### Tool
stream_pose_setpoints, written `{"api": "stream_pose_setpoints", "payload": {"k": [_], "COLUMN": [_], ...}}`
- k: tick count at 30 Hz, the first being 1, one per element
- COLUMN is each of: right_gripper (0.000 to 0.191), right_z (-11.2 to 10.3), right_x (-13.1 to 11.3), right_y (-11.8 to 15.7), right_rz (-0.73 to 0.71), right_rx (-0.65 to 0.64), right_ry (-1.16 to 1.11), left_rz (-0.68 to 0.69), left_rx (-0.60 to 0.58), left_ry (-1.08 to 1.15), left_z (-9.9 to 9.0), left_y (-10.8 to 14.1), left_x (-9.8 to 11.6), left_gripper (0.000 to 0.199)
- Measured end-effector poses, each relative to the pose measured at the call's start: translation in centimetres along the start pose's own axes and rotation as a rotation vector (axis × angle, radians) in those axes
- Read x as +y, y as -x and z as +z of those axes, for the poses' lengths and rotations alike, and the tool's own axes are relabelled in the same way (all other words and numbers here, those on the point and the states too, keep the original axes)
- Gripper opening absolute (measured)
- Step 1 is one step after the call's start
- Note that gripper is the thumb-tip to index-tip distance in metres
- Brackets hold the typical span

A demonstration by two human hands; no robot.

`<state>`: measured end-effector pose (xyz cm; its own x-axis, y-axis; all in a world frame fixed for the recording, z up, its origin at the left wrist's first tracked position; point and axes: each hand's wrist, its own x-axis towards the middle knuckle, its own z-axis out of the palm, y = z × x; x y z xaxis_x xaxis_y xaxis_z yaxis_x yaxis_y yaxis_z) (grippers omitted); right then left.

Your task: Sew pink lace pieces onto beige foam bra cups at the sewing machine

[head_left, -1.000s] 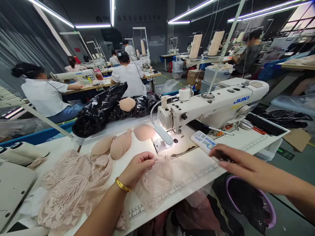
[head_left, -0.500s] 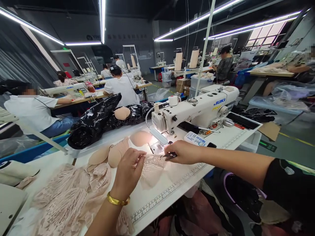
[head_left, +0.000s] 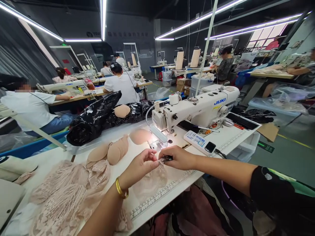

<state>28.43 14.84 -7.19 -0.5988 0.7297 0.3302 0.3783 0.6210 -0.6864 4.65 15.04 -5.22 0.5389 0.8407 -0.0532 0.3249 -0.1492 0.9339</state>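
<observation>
My left hand (head_left: 140, 164), with a gold bangle on its wrist, pinches the edge of a sheer beige lace piece (head_left: 161, 173) between thumb and fingers. Close against it, my right hand (head_left: 180, 158) is closed around small dark thread snips (head_left: 168, 157), its fingertips also at the lace edge. The snips' blades are mostly hidden by the fingers. The lace hangs down over the white table (head_left: 147, 214). Just beyond both hands is the lit needle area of a white sewing machine (head_left: 194, 109).
Left of my hands lie beige foam cups (head_left: 118, 151) and a heap of beige lace (head_left: 66, 196). Black plastic bags (head_left: 94, 118) line the table's far side. A white box-like device (head_left: 197, 141) and a dark-faced small item (head_left: 210, 147) sit at right. Co-workers sit at other machines.
My hands have come together at the lace edge, the left moving right. The snips have turned, with less of their blades showing. The lace has bunched up and hangs lower.
</observation>
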Motion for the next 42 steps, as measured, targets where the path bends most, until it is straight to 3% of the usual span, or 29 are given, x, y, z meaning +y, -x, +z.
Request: {"api": "stream_pose_setpoints", "payload": {"k": [6, 10, 13, 21, 27, 31, 34, 38, 42], "right_gripper": [0.019, 0.042, 0.051, 0.012, 0.014, 0.009, 0.012, 0.018, 0.017], "right_z": [0.0, 0.8, 1.1, -0.4, -0.4, -0.3, 0.0, 0.8, 1.2], "right_x": [1.5, 2.6, 3.3, 2.9, 2.1, 2.0, 1.0, -0.1, 0.5], "right_y": [-1.4, -2.0, -2.1, -0.5, -0.4, 0.1, 0.2, -0.6, -0.7], "right_rz": [0.023, 0.054, 0.065, 0.033, 0.096, 0.069, 0.019, 0.077, 0.128], "right_rx": [0.03, 0.047, 0.027, 0.205, 0.139, 0.241, 0.238, 0.181, 0.272], "right_ry": [0.17, 0.127, 0.095, 0.009, 0.001, -0.022, -0.137, -0.177, -0.104], "left_rz": [-0.197, -0.27, -0.281, -0.271, -0.284, -0.279, -0.274, -0.254, -0.257], "left_rx": [-0.128, -0.03, 0.057, 0.13, 0.212, 0.237, 0.251, 0.236, 0.246], "left_ry": [0.322, 0.601, 0.693, 0.595, 0.488, 0.482, 0.452, 0.381, 0.358], "left_z": [0.1, 0.1, 0.2, 0.2, 0.2, 0.1, 0.2, 0.5, 0.6], "left_y": [0.8, 1.1, 0.9, 1.0, 0.7, 0.5, 0.5, 0.4, 0.5], "left_x": [-0.7, -0.4, -0.4, -0.7, -1.7, -1.9, -2.0, -2.0, -1.9], "left_gripper": [0.042, 0.041, 0.042, 0.043, 0.043, 0.042, 0.042, 0.04, 0.039]}}
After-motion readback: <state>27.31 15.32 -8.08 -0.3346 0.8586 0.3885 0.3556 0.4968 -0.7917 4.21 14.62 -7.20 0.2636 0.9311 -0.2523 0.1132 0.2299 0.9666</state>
